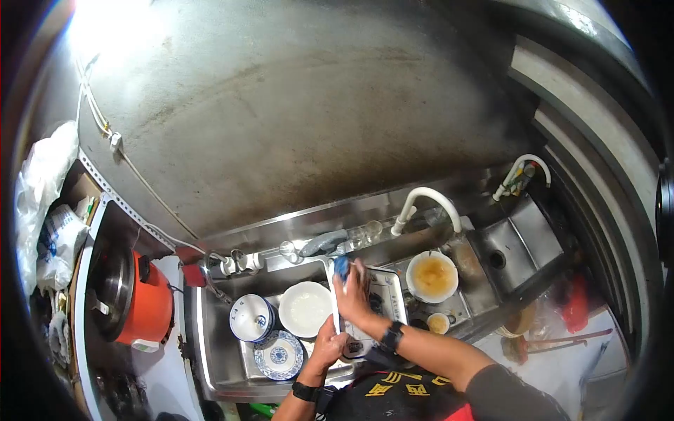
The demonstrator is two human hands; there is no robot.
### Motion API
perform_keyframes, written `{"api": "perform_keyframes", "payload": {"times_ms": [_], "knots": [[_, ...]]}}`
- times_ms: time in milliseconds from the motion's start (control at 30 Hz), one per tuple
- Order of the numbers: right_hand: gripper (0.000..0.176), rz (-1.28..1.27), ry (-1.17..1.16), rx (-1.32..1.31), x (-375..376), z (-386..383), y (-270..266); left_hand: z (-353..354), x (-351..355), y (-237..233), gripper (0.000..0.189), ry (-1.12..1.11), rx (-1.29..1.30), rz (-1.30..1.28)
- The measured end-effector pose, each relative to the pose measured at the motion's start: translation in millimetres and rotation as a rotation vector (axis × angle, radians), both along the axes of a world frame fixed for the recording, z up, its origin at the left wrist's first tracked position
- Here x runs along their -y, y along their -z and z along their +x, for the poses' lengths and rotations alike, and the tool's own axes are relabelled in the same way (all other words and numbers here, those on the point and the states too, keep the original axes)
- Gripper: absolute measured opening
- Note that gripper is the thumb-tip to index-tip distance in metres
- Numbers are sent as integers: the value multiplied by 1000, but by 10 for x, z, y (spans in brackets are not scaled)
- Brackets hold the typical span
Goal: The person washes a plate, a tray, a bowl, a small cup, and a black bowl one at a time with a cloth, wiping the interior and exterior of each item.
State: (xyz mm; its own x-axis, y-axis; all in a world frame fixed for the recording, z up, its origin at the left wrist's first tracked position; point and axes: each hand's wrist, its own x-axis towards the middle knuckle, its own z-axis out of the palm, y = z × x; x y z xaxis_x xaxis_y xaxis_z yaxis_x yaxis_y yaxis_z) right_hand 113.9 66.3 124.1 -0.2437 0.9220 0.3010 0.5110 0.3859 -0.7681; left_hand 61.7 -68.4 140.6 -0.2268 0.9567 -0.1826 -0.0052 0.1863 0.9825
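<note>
My left hand [328,344] is closed on the edge of a white tray [337,309], held tilted over the sink's divider. Near the tray's upper end, my right hand [352,289] presses a blue cloth [342,266] against it. A second white tray with dark markings [395,302] lies just right of my right hand. In the left basin are a white bowl [305,309], a stack of blue-and-white bowls [250,318] and patterned plates [279,355].
A bowl of yellowish liquid [432,277] and a small cup [438,323] stand on the right. White faucets [421,193] arch behind. Glasses [373,229] and a grey glove [324,243] line the back ledge. An orange cooker [149,302] is at far left.
</note>
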Motion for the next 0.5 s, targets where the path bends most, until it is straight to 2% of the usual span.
{"api": "perform_keyframes", "payload": {"times_ms": [33,100,133,200,233,267,333,367,433,467,500], "knots": [[48,-50,-207,-96,135,102,68,2,-47,-30,54,-54,155,34],[43,-183,-524,-136,352,388,-214,-44,-71,43,54,-138,527,74],[40,-127,-639,-112,375,503,-322,-176,-36,215,56,-109,597,124],[39,-106,-756,-31,382,626,-509,-93,-103,-14,57,-212,964,244],[39,-108,-765,-33,426,678,-624,-20,-163,-226,49,-260,1018,279],[37,-66,-811,11,501,738,-734,-92,-220,-81,35,-340,1079,195],[36,-27,-859,56,551,833,-765,-194,-381,10,24,-427,613,47],[35,58,-929,28,523,872,-755,-202,-423,4,24,-429,616,52],[29,182,-1081,-23,384,973,-682,-162,-453,-33,23,-466,457,72],[29,117,-1113,-92,320,1043,-627,-99,-407,-37,23,-472,465,59],[29,217,-1034,24,257,1139,-641,-55,-409,-88,24,-520,456,159]]}}
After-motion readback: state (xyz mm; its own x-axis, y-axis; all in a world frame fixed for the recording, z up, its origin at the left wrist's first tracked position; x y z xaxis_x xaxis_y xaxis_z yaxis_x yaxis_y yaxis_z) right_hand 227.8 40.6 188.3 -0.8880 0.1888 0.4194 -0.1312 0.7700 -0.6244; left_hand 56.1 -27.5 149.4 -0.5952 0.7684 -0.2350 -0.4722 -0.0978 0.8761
